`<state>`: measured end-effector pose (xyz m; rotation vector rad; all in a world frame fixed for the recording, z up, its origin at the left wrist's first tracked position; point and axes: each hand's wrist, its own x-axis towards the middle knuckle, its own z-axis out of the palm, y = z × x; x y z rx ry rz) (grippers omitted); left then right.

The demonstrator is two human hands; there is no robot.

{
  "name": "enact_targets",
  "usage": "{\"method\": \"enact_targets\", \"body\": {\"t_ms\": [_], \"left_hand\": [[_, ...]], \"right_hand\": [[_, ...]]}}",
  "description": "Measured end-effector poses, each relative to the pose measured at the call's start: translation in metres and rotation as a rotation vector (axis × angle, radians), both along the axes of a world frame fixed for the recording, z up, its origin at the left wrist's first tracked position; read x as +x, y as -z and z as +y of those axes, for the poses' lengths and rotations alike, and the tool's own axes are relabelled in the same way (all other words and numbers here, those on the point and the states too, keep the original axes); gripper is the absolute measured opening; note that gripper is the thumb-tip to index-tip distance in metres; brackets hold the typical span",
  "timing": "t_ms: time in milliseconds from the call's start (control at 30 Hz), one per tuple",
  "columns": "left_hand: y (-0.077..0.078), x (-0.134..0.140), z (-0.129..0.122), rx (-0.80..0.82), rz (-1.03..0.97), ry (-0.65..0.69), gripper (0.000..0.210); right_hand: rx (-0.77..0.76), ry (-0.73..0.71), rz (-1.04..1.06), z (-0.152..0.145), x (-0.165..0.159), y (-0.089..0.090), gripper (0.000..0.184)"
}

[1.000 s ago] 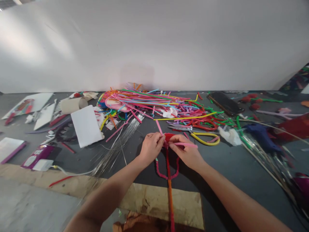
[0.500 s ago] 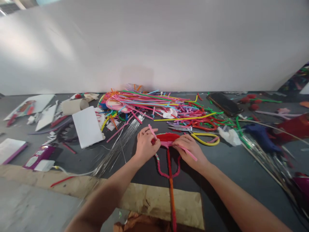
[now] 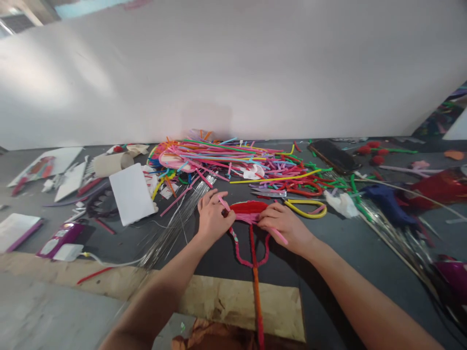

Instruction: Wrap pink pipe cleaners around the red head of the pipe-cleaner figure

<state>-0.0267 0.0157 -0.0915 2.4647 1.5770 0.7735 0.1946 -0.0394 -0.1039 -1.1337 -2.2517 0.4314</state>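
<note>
A shape of fuzzy pipe cleaners lies in front of me: a red band [image 3: 248, 207] across its top, a pink curved outline [image 3: 242, 260] below, and an orange and red stem [image 3: 258, 291] running down toward me. Across it, under the red band, runs a pink pipe cleaner [image 3: 280, 236]. My left hand [image 3: 214, 216] pinches one end of it at the left edge of the shape, with the tip sticking up past the thumb. My right hand [image 3: 282, 222] has closed fingers on its other side, and the free end pokes out below them.
A heap of coloured pipe cleaners [image 3: 219, 155] lies behind the hands, beside scissors with yellow and red handles [image 3: 306, 208]. Bundled wires [image 3: 171, 228], a white card [image 3: 132, 194] and a glue gun [image 3: 71, 238] are at left. A phone [image 3: 333, 156] and a blue tool [image 3: 388, 205] sit right.
My left hand has shifted slightly left with its pipe cleaner end, and the pink strand sits flatter beneath the red band. My right hand has moved a little left. The view has tilted slightly.
</note>
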Motion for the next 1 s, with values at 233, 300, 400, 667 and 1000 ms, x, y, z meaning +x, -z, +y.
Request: {"method": "enact_targets", "body": {"t_ms": [233,300,400,667,1000], "left_hand": [[-0.029,-0.021,0.013,0.101,-0.104,-0.201,0.043],[-0.042,-0.022,0.004,0.256,-0.081,-0.212,0.06],[-0.054,-0.012,-0.02,0.418,0.087,0.036,0.034],[-0.02,0.021,-0.04,0.166,0.333,0.326,0.02],[-0.009,0.017,-0.031,0.075,0.222,0.319,0.015]], "right_hand": [[0.046,0.024,0.082,0.0,0.0,0.01,0.021],[0.064,0.034,0.111,0.0,-0.002,0.013,0.019],[0.08,0.063,0.14,0.001,-0.004,0.014,0.016],[0.043,0.206,-0.023,-0.002,-0.014,0.009,0.01],[0.085,0.32,-0.178,0.0,-0.023,0.01,0.014]]}}
